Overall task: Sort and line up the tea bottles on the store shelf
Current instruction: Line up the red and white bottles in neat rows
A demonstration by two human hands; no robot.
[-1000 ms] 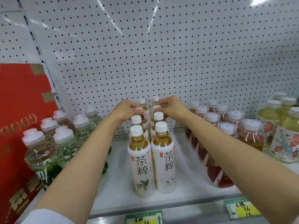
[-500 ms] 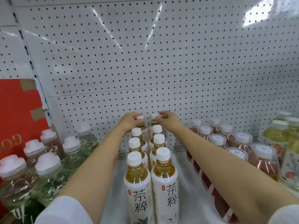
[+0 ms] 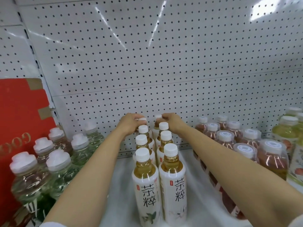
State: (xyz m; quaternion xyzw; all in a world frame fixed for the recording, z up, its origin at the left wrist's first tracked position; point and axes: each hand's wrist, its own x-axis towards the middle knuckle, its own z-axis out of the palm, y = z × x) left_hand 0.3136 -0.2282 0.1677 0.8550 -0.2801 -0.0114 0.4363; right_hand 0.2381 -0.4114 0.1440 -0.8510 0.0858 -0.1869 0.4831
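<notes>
Reaching deeper than a second ago, rear tea bottles (image 3: 142, 122) at the shelf's (image 3: 121, 185) 12 o'clock are pinched by caps: left hand (image 3: 131, 123), right hand (image 3: 170, 122). Two rows nearly aligned.

- tea bottles (image 3: 159, 163): two rows, centre of shelf (image 3: 121, 185)
- pegboard (image 3: 164, 63) behind tea bottles
- clear bottles (image 3: 54, 161) left of them
- reddish bottles (image 3: 242, 145) right

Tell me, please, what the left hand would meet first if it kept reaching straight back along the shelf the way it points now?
Probably the perforated back panel. The left hand is on the cap of the rearmost bottle in the left row, and nothing shows behind that bottle, though depth is hard to judge.
</notes>
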